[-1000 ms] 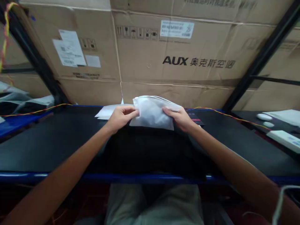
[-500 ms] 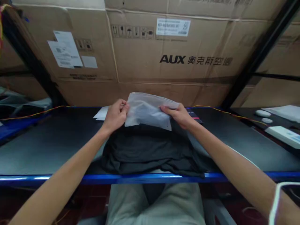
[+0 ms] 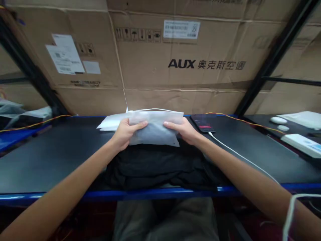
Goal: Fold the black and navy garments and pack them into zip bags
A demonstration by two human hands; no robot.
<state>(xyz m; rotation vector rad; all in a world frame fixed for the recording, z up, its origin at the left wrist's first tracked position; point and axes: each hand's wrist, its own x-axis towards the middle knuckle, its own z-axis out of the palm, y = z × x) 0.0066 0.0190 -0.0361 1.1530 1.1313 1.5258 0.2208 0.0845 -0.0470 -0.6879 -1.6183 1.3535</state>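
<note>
A frosted translucent zip bag (image 3: pixel 155 134) with something greyish inside is held up between both hands, its long edge level. My left hand (image 3: pixel 126 133) grips its left side, thumb lying across the front. On the right side, my right hand (image 3: pixel 185 130) pinches it the same way; the fingers of both are mostly behind the bag. Below and nearer to me, a folded black cloth (image 3: pixel 160 167) lies along the front of the table. What exactly the bag contains cannot be made out.
White papers (image 3: pixel 109 122) lie behind my left hand. A phone (image 3: pixel 203 124) with a white cable (image 3: pixel 240 155) lies to the right. A large cardboard box (image 3: pixel 145 73) stands behind the black table (image 3: pixel 62 157), which has a blue front edge (image 3: pixel 165 193). A white box (image 3: pixel 301 144) is far right.
My left hand has closed on the bag's left side with its thumb in front. The bag has come down a little and its top edge is now level. More of the phone shows.
</note>
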